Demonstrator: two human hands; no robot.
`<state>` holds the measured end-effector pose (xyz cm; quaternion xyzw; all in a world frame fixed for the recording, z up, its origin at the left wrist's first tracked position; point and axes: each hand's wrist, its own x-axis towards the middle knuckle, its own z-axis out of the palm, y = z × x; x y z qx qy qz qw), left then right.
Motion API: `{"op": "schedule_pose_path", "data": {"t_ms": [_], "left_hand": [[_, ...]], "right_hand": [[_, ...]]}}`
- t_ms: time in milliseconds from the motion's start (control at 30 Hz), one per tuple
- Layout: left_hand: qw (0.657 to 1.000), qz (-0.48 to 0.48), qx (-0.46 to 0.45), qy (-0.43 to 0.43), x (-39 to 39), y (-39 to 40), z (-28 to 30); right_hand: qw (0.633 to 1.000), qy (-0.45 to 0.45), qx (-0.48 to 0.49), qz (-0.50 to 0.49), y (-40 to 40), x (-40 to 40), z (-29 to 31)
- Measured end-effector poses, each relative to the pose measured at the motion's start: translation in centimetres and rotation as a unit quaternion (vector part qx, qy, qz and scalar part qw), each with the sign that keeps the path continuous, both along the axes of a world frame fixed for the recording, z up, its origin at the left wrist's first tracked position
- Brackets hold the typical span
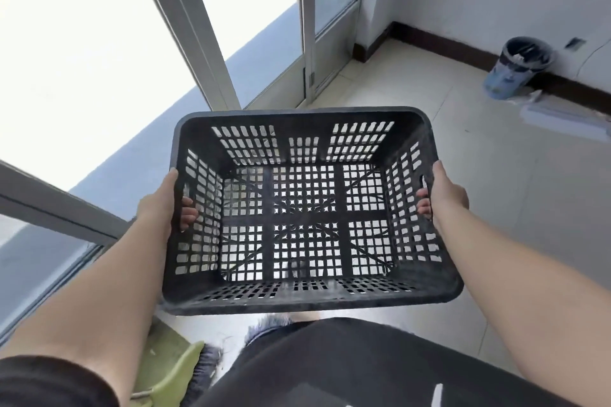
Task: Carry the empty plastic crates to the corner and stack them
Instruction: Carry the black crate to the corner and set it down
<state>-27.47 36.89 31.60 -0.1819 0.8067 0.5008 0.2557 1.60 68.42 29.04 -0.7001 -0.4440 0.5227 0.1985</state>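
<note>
An empty black plastic crate [305, 299] with slotted walls and a grid floor hangs in the air in front of me, held level above the tiled floor. My left hand [162, 205] grips its left wall, with fingertips showing through the handle slot. My right hand [444, 195] grips the right wall the same way, fingers curled through that handle slot. Nothing lies inside the crate. No other crate is in view.
Tall glass doors with grey frames [201, 43] run along the left. The room's corner [370, 46] with a dark skirting board lies ahead. A blue bin [515, 69] stands by the right wall beside a flat white item [562, 119]. A green dustpan [172, 373] and a brush lie by my feet.
</note>
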Motion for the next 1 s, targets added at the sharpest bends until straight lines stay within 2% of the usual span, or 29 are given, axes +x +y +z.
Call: {"op": "schedule_pose_path", "data": {"t_ms": [433,667,1000], "left_hand": [[0.989,-0.144,0.003,-0.02,-17.2,20.7,-1.2],[0.986,-0.167,0.003,-0.011,-21.2,32.9,-1.2],[0.982,-0.19,-0.004,0.005,-25.5,49.5,-1.3]], "right_hand": [[0.992,-0.016,0.019,-0.121,12.0,-9.0,0.2],[0.987,-0.005,0.023,-0.161,21.1,-11.7,0.6],[0.986,0.01,-0.003,-0.165,37.0,-15.6,-0.5]]}}
